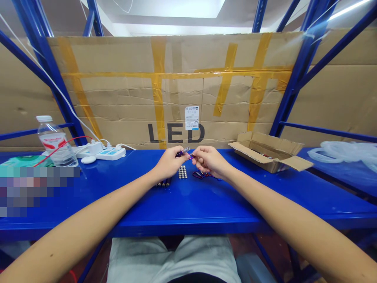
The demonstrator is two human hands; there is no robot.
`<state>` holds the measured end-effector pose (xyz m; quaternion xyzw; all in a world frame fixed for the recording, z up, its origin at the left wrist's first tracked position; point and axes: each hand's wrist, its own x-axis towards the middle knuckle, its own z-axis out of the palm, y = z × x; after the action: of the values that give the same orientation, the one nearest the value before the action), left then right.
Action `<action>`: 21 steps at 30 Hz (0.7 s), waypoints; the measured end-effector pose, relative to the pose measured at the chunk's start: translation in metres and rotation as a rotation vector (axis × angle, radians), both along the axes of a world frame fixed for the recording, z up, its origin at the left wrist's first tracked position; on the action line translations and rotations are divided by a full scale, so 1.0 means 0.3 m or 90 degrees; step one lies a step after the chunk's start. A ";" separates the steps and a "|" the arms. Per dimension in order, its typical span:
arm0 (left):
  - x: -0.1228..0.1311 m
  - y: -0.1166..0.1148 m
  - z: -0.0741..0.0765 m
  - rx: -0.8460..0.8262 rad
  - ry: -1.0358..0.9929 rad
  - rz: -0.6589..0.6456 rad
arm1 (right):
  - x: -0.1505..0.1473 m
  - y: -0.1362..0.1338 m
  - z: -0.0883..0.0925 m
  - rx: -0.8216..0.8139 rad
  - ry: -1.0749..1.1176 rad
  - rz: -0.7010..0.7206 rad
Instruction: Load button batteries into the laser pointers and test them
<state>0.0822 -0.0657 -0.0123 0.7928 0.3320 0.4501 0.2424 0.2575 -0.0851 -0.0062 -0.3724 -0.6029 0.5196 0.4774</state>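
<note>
My left hand [170,162] is closed around a small dark tube with a shiny silver end [185,150], held just above the table. Close beside it, my right hand [210,160] pinches a thin purplish piece [191,157], too small to name, whose near end meets the left fingertips. Below and between the hands lie rows of small round silver button cells [182,172]. Several dark tubes with metal ends [163,183] rest under my left wrist, partly hidden. Blue and red metal clips [200,174], looking like small carabiners, lie beneath my right hand.
An open cardboard box [265,151] stands at the right, near coiled clear tubing [344,155]. On the left are a white power strip [110,153], a water bottle [55,143] and a green packet [25,161]. A large cardboard sheet [123,98] closes off the back of the blue table [206,208].
</note>
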 end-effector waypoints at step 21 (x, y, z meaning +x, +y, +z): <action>-0.006 -0.008 0.001 0.049 0.062 0.022 | 0.042 0.058 -0.038 0.406 -0.329 -0.180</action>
<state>0.0805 -0.0680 -0.0121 0.8167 0.3393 0.4275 0.1874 0.2700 -0.0678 -0.0176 -0.4031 -0.7761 0.1261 0.4683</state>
